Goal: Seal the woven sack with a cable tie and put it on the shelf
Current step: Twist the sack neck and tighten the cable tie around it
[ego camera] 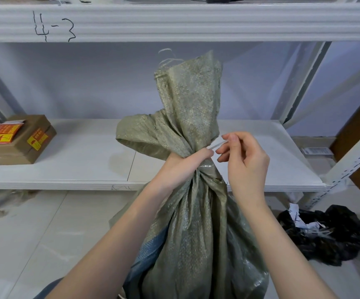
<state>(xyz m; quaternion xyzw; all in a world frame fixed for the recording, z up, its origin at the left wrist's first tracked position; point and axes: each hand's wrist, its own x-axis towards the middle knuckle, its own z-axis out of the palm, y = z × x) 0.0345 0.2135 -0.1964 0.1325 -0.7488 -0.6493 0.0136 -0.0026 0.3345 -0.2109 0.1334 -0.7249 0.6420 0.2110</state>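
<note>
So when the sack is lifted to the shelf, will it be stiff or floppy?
Probably floppy: the sack folds in soft creases, and its top droops above the neck that the left hand grips. Its bulging lower part suggests some weight. The glossy weave may slip, so lifting from below seems safer.
</note>
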